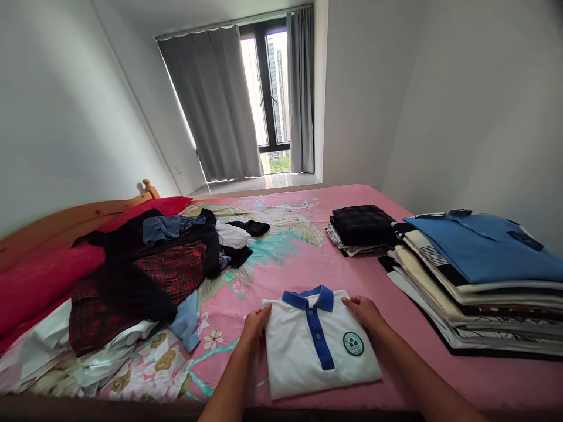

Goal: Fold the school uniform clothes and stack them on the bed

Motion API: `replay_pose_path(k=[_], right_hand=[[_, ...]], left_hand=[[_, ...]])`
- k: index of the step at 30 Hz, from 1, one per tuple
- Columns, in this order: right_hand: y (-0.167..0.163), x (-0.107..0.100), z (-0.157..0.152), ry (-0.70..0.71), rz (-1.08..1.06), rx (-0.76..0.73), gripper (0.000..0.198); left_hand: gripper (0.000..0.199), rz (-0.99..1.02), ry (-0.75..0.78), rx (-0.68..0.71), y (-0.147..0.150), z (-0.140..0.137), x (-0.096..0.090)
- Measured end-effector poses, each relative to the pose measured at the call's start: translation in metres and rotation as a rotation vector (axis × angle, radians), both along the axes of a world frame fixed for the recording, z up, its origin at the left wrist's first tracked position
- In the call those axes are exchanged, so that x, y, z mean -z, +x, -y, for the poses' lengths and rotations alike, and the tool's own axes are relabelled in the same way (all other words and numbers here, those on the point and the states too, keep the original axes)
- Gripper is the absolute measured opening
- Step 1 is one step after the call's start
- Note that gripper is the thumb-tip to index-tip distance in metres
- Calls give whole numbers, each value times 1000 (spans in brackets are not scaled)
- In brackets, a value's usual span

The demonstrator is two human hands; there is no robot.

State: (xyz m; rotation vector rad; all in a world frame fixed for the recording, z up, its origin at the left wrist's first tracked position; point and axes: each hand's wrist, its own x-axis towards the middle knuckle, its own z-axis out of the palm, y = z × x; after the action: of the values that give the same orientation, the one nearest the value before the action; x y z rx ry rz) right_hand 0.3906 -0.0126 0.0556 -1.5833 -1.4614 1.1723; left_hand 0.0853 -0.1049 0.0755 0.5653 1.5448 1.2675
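Note:
A white polo shirt (290,351) lies folded into a near square at the bed's front edge. It has a blue collar, a blue button placket and a round green badge. My left hand (255,325) grips its left shoulder edge, thumb on top and the other fingers mostly hidden. On the opposite shoulder edge, my right hand (364,312) is closed the same way, thumb and fingers at the fabric. Right of that hand stands a tall stack of folded clothes (457,322), topped by a blue polo shirt (479,246).
Behind the tall stack sits a lower pile of dark folded clothes (363,225). A loose heap of clothes (171,264) spreads over the left side of the pink bedsheet (281,269). Red pillows (48,275) rest against the wooden headboard (101,208). Grey curtains (220,105) flank the window.

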Motion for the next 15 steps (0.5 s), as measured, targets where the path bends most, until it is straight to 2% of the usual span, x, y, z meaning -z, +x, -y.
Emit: replay_pose_path(k=[3, 8, 15], right_hand=[[-7, -1, -6, -13, -59, 12, 34], [-7, -5, 4, -33, -243, 4, 43], [-1, -1, 15, -161, -365, 23, 36]], left_hand=[[37, 22, 16, 17, 2, -3, -8], [42, 92, 74, 51, 5, 6, -19], [35, 113, 30, 76, 4, 7, 0]])
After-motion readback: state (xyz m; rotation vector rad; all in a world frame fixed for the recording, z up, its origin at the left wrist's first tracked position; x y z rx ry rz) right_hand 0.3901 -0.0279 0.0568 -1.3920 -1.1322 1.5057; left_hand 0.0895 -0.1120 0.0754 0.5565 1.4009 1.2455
